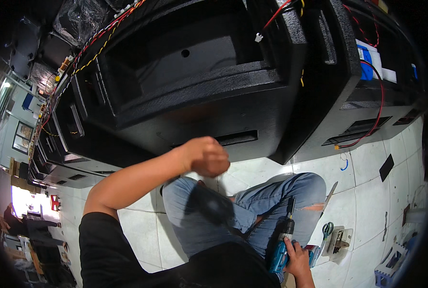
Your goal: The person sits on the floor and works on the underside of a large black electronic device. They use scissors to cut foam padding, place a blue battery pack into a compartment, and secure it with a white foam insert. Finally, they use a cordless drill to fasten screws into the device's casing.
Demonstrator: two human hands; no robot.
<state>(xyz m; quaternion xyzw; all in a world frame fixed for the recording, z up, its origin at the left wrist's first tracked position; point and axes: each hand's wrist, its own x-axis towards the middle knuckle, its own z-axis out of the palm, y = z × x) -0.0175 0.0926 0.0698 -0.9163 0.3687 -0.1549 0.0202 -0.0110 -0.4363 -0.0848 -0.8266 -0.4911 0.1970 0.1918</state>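
My left hand [208,156] is raised in front of a large black speaker cabinet [195,108], just below its slot [238,138]. Its fingers are curled closed, and whatever they may hold is hidden. My right hand [298,258] is wrapped round a teal cordless drill [279,254] resting by my right thigh. The drill's long dark bit [291,207] points away from me, over my crossed legs in blue jeans [199,216]. A red wire with a white connector [258,37] hangs over the cabinet's open upper recess.
More black cabinets [329,96] stand on both sides. On the tiled floor to my right lie green-handled scissors [327,229], a long blade [330,196], a clear tray [347,246] and a black flat piece [387,167]. A stool [391,264] stands farther right. Another person [36,228] is at far left.
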